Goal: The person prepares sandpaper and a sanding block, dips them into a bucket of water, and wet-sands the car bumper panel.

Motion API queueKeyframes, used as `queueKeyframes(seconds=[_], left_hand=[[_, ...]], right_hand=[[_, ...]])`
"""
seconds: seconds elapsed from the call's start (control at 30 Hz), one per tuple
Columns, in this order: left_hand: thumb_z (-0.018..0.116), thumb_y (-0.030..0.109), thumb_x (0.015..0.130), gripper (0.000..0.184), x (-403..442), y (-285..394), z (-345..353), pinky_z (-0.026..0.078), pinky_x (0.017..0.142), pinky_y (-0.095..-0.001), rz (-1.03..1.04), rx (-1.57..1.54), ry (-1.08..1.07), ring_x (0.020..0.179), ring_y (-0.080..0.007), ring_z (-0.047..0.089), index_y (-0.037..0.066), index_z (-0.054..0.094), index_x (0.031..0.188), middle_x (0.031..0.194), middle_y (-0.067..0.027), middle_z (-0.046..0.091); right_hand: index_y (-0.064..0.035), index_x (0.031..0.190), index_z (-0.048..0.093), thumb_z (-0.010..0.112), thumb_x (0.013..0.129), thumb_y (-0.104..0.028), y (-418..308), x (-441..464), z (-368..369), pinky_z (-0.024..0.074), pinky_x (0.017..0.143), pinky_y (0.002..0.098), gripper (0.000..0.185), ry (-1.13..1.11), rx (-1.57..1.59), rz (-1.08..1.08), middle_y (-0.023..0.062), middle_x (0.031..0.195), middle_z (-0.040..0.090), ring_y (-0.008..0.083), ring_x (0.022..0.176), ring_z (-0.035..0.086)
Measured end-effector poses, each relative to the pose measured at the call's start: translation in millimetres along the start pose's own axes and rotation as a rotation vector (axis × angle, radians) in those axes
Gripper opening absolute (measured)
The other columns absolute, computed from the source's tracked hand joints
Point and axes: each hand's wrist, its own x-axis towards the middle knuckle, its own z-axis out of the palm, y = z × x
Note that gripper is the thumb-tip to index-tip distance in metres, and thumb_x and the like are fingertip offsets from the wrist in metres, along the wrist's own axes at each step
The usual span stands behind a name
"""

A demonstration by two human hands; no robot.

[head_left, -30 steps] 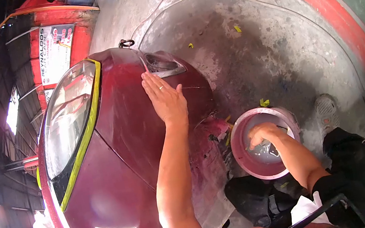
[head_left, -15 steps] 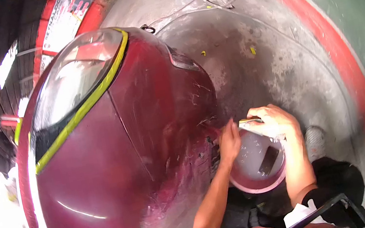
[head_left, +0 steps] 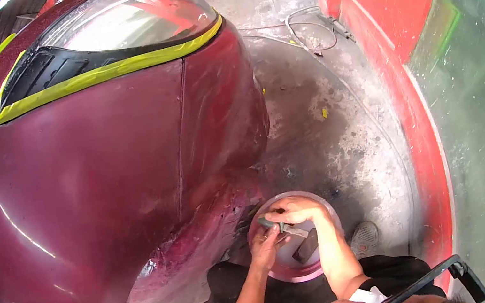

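Note:
Above a pink bucket (head_left: 298, 276) of cloudy water, my left hand (head_left: 263, 246) and my right hand (head_left: 297, 209) come together. Between them they grip a small grey-green flat piece (head_left: 266, 221), which looks like folded sandpaper; the fingers cover much of it. A pale strip (head_left: 296, 231) shows just under my right fingers. Inside the bucket a dark rectangular block (head_left: 306, 247) lies tilted in the water. Left of the hands is the maroon car (head_left: 101, 157), with a scuffed, dull lower area (head_left: 199, 237) around the wheel arch.
Yellow-green masking tape (head_left: 112, 72) borders the car's headlight (head_left: 129, 22). A hose (head_left: 343, 78) runs along the stained concrete floor (head_left: 298, 96). To the right stand a red and green wall (head_left: 388, 2) and my shoe (head_left: 365, 239).
My view has swung, so the car and bucket sit elsewhere in it. My left hand, previously at the bucket's left rim, now meets my right hand on the grey-green piece over the water.

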Motion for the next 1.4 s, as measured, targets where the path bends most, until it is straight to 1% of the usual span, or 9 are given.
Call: queueKeyframes(seconds=[0.13,0.2,0.27,0.33,0.43,0.6,0.97,1.2,1.4], left_hand=[[0.06,0.023,0.094,0.041,-0.9,-5.0,-13.1,0.054,0.087,-0.043,0.0,-0.022,0.039,0.105,-0.0269,0.064,0.007,0.051,0.131,0.121,-0.0109,0.062],[0.064,0.022,0.094,0.046,-4.5,-15.2,-26.8,0.056,0.082,-0.0375,-0.004,0.032,0.059,0.098,-0.0218,0.065,0.004,0.048,0.133,0.12,-0.0091,0.062],[0.065,0.022,0.093,0.047,-14.9,-15.1,-27.4,0.056,0.083,-0.0372,-0.017,0.154,0.06,0.1,-0.0211,0.065,0.003,0.048,0.133,0.12,-0.0093,0.062],[0.065,0.022,0.093,0.048,-25.9,-15.2,-26.2,0.056,0.084,-0.0377,0.048,0.306,0.136,0.102,-0.0211,0.065,0.002,0.048,0.133,0.12,-0.0098,0.062],[0.065,0.024,0.094,0.043,-17.7,-27.2,-55.9,0.059,0.081,-0.0393,0.011,0.313,0.115,0.099,-0.0215,0.066,0.004,0.051,0.129,0.116,-0.0102,0.063],[0.063,0.027,0.094,0.034,-12.2,-27.1,-83.2,0.061,0.077,-0.0412,-0.092,0.188,0.089,0.089,-0.0258,0.069,0.002,0.055,0.117,0.101,-0.0102,0.066],[0.055,0.029,0.098,0.035,-16.3,-21.0,-57.8,0.06,0.077,-0.0335,0.015,0.273,0.146,0.094,-0.0206,0.069,0.002,0.053,0.12,0.115,-0.0094,0.064],[0.06,0.026,0.095,0.035,-9.3,-35.0,-94.4,0.06,0.078,-0.037,-0.109,0.224,0.041,0.093,-0.0221,0.067,0.004,0.053,0.121,0.109,-0.0085,0.063],[0.062,0.023,0.093,0.037,-15.7,-12.4,-43.0,0.056,0.085,-0.0444,0.009,0.146,0.139,0.099,-0.0227,0.065,0.007,0.053,0.125,0.111,-0.0067,0.063]], right_hand=[[-0.0044,0.109,0.071,0.055,0.097,-0.049,-52.8,-17.9,-51.3,0.0508,0.088,0.0397,0.049,0.188,-0.257,0.048,0.0179,0.105,0.072,0.0308,0.103,0.068],[-0.0034,0.123,0.065,0.056,0.097,-0.047,-78.1,-13.4,-81.4,0.0498,0.096,0.0393,0.051,0.698,-0.198,-0.06,0.0215,0.12,0.066,0.0348,0.116,0.063],[-0.002,0.141,0.05,0.054,0.099,-0.04,-124.0,6.1,-104.3,0.0393,0.11,0.0402,0.057,1.243,-0.013,-0.455,0.0242,0.143,0.05,0.0356,0.135,0.047],[0.0056,0.148,0.031,0.047,0.101,-0.037,-130.0,61.6,-128.2,0.0292,0.116,0.0491,0.066,1.37,-0.166,-0.654,0.031,0.149,0.038,0.0456,0.138,0.038],[0.0108,0.15,0.02,0.041,0.103,-0.037,-124.9,100.7,-115.5,0.0159,0.121,0.0483,0.07,1.26,-0.049,-0.603,0.0322,0.157,0.019,0.0431,0.149,0.016],[0.0076,0.152,0.016,0.039,0.103,-0.037,-102.2,96.6,-80.6,0.0177,0.12,0.0528,0.071,1.256,-0.021,-0.558,0.028,0.159,0.017,0.0411,0.149,0.017],[0.0086,0.152,0.019,0.037,0.104,-0.041,-73.1,97.7,-11.3,0.0173,0.119,0.0554,0.071,1.255,0.013,-0.469,0.0284,0.159,0.019,0.0426,0.148,0.019],[0.0102,0.15,0.023,0.031,0.105,-0.041,-123.1,91.0,-99.3,0.0152,0.119,0.0559,0.068,1.269,0.026,-0.59,0.0296,0.156,0.025,0.0428,0.147,0.021],[0.007,0.151,0.024,0.03,0.105,-0.044,-76.7,92.2,-53.9,0.0134,0.12,0.0539,0.069,1.223,-0.026,-0.534,0.0262,0.158,0.024,0.0413,0.148,0.021]])
